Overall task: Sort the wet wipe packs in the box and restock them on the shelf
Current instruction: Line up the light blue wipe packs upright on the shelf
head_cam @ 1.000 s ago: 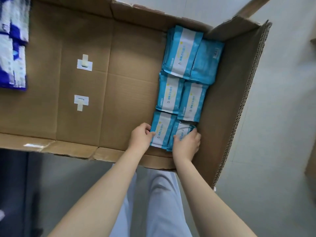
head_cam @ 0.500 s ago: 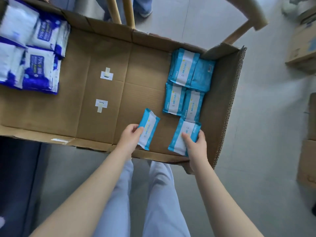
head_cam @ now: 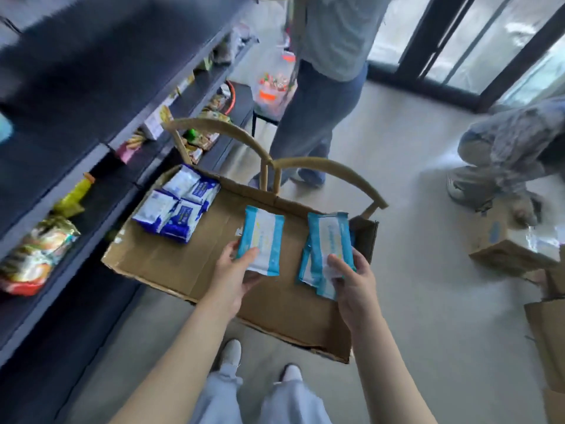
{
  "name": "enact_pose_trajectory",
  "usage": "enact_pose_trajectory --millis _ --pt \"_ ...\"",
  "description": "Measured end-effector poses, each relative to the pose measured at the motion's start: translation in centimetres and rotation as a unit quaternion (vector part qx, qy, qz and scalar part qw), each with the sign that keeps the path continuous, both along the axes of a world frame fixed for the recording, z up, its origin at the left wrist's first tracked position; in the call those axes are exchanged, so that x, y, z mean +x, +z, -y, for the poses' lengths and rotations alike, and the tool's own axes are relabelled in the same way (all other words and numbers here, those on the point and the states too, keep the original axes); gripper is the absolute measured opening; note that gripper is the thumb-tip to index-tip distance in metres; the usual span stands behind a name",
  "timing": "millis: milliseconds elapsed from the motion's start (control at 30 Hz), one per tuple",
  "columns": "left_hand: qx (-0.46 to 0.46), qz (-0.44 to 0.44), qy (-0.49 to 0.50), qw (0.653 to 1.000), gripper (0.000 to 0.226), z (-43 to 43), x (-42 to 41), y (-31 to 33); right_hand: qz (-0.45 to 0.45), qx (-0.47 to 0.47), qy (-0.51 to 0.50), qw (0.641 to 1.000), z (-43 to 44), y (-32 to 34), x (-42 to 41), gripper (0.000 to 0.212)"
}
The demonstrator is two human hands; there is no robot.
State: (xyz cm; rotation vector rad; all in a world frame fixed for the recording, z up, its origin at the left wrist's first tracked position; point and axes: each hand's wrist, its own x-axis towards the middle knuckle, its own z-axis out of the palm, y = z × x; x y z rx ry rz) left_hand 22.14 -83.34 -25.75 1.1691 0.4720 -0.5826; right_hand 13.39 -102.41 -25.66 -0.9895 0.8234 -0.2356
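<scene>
Both hands have lifted light-blue, white-banded wet wipe packs (head_cam: 261, 237) above the box (head_cam: 183, 270): left hand (head_cam: 232, 278) pinches one, right hand (head_cam: 356, 281) curls its fingers round seemingly two. Dark-blue packs (head_cam: 177, 209) sit in its far-left corner beside the shelf (head_cam: 91, 71); a chair back (head_cam: 324, 169) stands behind.

Wooden chair back (head_cam: 330, 169) curves mid-frame. Snack bags (head_cam: 33, 255) at left, a yellow-green pkt (head_cam: 73, 197) beyond them. A person in jeans (head_cam: 308, 117) stands behind the chair. Another person (head_cam: 504, 148) crouches at right, nr a cardboard carton (head_cam: 501, 252) on the pale floor (head_cam: 412, 301). Glass doors (head_cam: 489, 35) top right.
</scene>
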Motion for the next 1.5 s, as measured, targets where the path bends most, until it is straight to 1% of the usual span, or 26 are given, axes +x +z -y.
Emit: enact_pose_trajectory --millis 67,133,267,333,400,467,567,633,700,800,867,967,1033,1133,1267,1333,1433,1500 --pt "-0.027 -0.001 0.063 0.998 0.019 0.0 -1.3 2.3 0.024 0.010 -0.003 1.000 0.2 1.7 0.5 0.037" --pt "-0.047 0.003 0.118 0.992 0.018 -0.7 -2.8 4.2 0.046 0.004 0.021 0.999 0.3 3.5 0.9 0.033" --pt "-0.061 0.019 0.203 0.977 0.032 -3.8 -5.7 6.9 0.106 -0.003 0.115 0.988 -0.9 7.4 1.4 0.029" --pt "-0.088 0.037 0.242 0.966 0.035 -6.5 -7.2 8.3 0.140 -0.012 0.150 0.979 -3.4 9.5 1.6 0.032" --pt "-0.120 0.066 0.271 0.953 0.036 -9.6 -8.9 9.7 0.174 -0.039 0.178 0.968 -6.9 11.3 1.7 0.027" --pt "-0.127 0.104 0.300 0.940 0.032 -12.9 -10.6 11.0 0.198 -0.053 0.214 0.955 -10.8 12.8 1.5 0.022" --pt "-0.078 0.168 0.362 0.914 0.015 -17.9 -13.4 13.0 0.214 -0.064 0.265 0.938 -16.9 14.6 0.7 0.016" --pt "-0.042 0.204 0.399 0.893 0.009 -21.5 -15.6 13.8 0.225 -0.073 0.298 0.925 -21.1 15.5 -0.3 0.011" --pt "-0.026 0.226 0.426 0.876 0.009 -25.7 -17.9 14.5 0.232 -0.058 0.331 0.913 -25.5 16.2 -1.4 0.014" --pt "-0.006 0.228 0.461 0.857 0.019 -32.6 -21.8 15.4 0.219 0.016 0.375 0.901 -32.0 16.9 -3.4 0.011" --pt "0.018 0.235 0.479 0.846 0.022 -37.3 -24.4 16.4 0.211 0.048 0.395 0.893 -36.4 17.3 -4.7 0.014" --pt "0.057 0.254 0.492 0.831 0.012 -43.6 -27.5 18.0 0.220 0.072 0.409 0.883 -42.4 17.7 -6.3 0.018" --pt "0.076 0.263 0.497 0.824 0.011 -47.1 -29.0 19.0 0.223 0.085 0.418 0.877 -45.8 17.8 -7.1 0.019" --pt "0.095 0.266 0.500 0.818 0.013 -51.1 -30.5 19.8 0.221 0.075 0.427 0.874 -50.2 18.6 -7.5 0.023" --pt "0.103 0.260 0.523 0.805 0.018 -55.8 -30.5 19.9 0.234 0.020 0.444 0.865 -55.6 19.8 -6.0 0.025" --pt "0.113 0.257 0.534 0.797 0.027 -58.2 -29.8 19.6 0.240 0.003 0.447 0.862 -58.2 19.9 -4.6 0.023" --pt "0.123 0.255 0.540 0.793 0.045 -61.9 -28.1 19.0 0.239 0.002 0.453 0.859 -62.3 19.3 -2.0 0.022" --pt "0.116 0.248 0.540 0.796 0.046 -64.8 -26.7 18.6 0.235 0.011 0.459 0.857 -65.4 18.6 0.1 0.022"
